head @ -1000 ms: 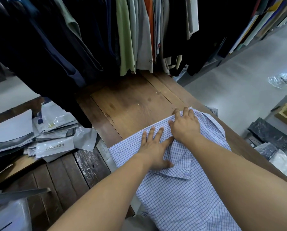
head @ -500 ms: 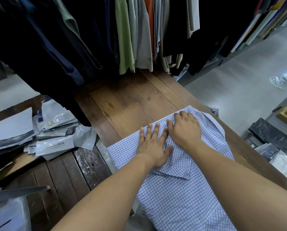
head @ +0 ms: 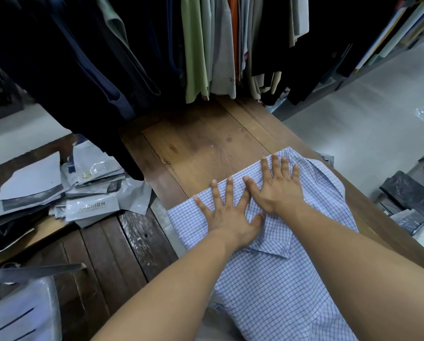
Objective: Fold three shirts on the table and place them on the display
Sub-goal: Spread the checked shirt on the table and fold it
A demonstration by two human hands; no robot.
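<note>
- The right hand (head: 276,190), its fingers curled half a second ago at the far edge of the checked shirt (head: 279,279), now lies flat.
- Hanging clothes (head: 206,45) crowd the far end of the table (head: 206,148); grey plastic bags (head: 90,193) are heaped off the table's left side.
- Left hand (head: 227,215) and right hand press side by side, fingers spread wide, on the shirt at the table's near end.

Checked shirt (head: 279,291), as I see it from the head view: pale cloth with a fine blue grid, spread flat and partly folded on the wooden counter (head: 206,148). Far edge straight; collar (head: 277,249) lying near the middle; near end runs out of view.
</note>
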